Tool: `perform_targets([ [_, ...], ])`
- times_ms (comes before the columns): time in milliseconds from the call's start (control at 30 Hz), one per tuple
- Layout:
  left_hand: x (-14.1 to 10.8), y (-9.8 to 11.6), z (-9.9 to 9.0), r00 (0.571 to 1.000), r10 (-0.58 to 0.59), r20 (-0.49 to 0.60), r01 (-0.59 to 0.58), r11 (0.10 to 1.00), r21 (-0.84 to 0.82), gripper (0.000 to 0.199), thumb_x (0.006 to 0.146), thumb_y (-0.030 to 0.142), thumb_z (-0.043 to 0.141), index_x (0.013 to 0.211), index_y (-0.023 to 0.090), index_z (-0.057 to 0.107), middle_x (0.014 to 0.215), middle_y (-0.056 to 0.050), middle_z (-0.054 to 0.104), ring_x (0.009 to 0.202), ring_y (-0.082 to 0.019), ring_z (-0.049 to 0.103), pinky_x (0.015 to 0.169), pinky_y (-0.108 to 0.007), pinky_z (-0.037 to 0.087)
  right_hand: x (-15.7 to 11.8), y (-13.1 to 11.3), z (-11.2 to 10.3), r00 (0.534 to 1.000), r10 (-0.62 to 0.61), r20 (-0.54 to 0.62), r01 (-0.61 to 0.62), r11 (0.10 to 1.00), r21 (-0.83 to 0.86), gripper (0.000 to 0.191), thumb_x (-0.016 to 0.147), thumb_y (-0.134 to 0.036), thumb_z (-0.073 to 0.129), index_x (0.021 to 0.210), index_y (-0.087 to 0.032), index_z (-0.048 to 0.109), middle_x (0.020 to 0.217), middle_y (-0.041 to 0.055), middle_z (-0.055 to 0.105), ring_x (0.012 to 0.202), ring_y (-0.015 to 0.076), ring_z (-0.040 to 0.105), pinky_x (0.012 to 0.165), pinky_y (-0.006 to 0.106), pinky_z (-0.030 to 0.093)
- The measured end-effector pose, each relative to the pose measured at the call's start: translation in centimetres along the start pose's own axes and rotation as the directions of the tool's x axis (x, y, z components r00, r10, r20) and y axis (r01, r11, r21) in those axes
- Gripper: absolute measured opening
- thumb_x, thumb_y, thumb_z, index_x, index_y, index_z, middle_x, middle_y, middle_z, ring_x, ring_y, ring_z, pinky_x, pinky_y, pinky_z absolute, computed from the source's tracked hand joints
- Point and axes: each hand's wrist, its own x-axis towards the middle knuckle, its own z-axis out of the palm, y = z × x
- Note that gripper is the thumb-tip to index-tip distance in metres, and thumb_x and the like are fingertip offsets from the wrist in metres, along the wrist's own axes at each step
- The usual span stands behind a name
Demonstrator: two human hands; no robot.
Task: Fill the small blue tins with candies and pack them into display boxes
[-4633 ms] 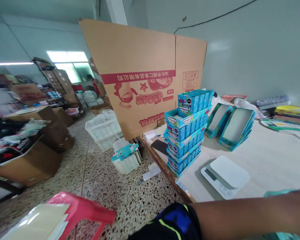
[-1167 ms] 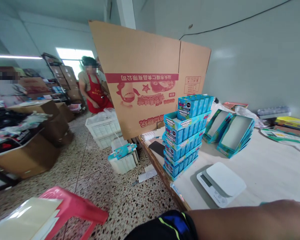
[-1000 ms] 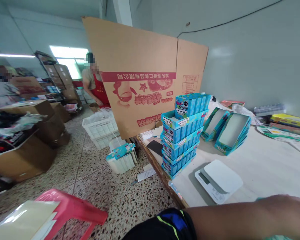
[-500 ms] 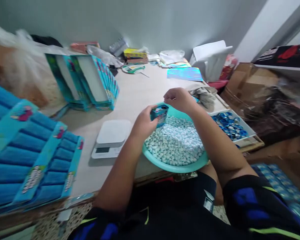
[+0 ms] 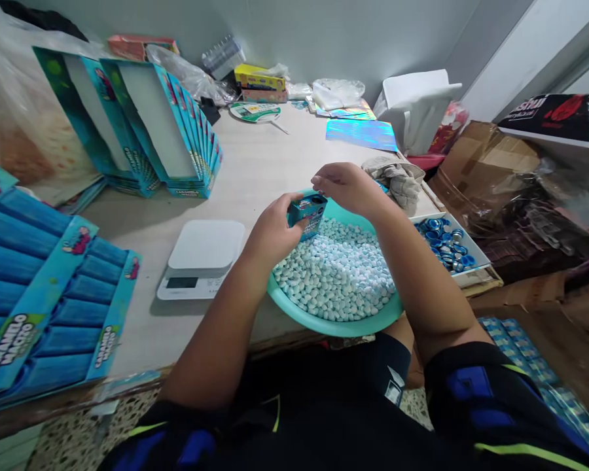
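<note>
We find the left hand (image 5: 275, 229) closed around a small blue carton (image 5: 307, 216), gripping it from below and the side; the carton sits tilted above the inner edge of a teal plastic basin (image 5: 334, 326). The right hand (image 5: 346, 188) holds nothing; it stands partly open with the fingers gently curved, just beside the top of the carton; from this view we cannot confirm whether the fingertips (image 5: 319, 175) make contact.

The basin rests on a pale work table (image 5: 255, 160) and is heaped with pale blue oval candies (image 5: 336, 271). To the left of the basin we note a white digital kitchen scale (image 5: 201, 258); further left lies a stack of blue Caramelo Macizo display boxes (image 5: 53, 294), filled with rows of blue packs. Beyond the scale stand empty blue display boxes (image 5: 161, 124), leaning in two groups. To the right of the basin we see a folded grey cloth (image 5: 397, 183) and a white tray (image 5: 471, 256) holding round blue-and-silver pieces (image 5: 444, 242); a holographic sheet (image 5: 360, 134) lies farther along the table.
</note>
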Motion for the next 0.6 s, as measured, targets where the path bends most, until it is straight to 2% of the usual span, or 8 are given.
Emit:
perform_targets([
  [200,0.0,-0.1,0.0,0.999,0.036,0.011,-0.036,0.999,-0.001,0.047,0.087,0.017,0.070,0.133,0.020,0.061,0.136,-0.012,0.066,0.127,-0.030,0.062,0.113,-0.048,0.050,0.0,0.7,0.4,1.000,0.008,0.016,-0.010,0.994,0.110,0.036,0.107,-0.042,0.051,0.095,-0.014,0.070,0.095,0.0093,0.073,0.085,0.0175,0.065,0.080,0.032,0.049],
  [400,-0.1,0.0,-0.2,0.999,0.035,0.020,-0.035,0.999,0.014,0.044,0.088,0.017,0.070,0.131,0.020,0.062,0.135,-0.013,0.066,0.128,-0.032,0.062,0.112,-0.051,0.050,0.2,1.3,0.9,0.999,0.033,-0.007,-0.030,0.976,0.217,0.040,0.107,-0.048,0.048,0.105,-0.015,0.071,0.103,0.0136,0.075,0.095,0.0223,0.071,0.085,0.034,0.055],
  [500,-0.4,-0.2,0.2,0.999,0.043,0.002,-0.043,0.999,0.006,0.043,0.087,0.016,0.070,0.129,0.020,0.062,0.134,-0.013,0.067,0.127,-0.032,0.063,0.113,-0.050,0.050,0.7,2.3,0.8,0.992,0.098,-0.085,-0.077,0.973,0.216,0.037,0.108,-0.040,0.045,0.107,-0.013,0.071,0.106,0.0154,0.075,0.097,0.0226,0.071,0.083,0.033,0.055],
  [600,-0.9,-0.2,0.7,0.997,0.034,-0.075,-0.039,0.996,-0.075,0.050,0.087,0.015,0.071,0.134,0.020,0.057,0.131,-0.013,0.068,0.122,-0.030,0.065,0.108,-0.049,0.054,1.4,4.1,0.7,0.975,0.201,-0.099,-0.191,0.976,0.105,0.027,0.100,-0.029,0.052,0.097,-0.013,0.073,0.100,0.0146,0.076,0.092,0.0233,0.071,0.081,0.033,0.054],
])
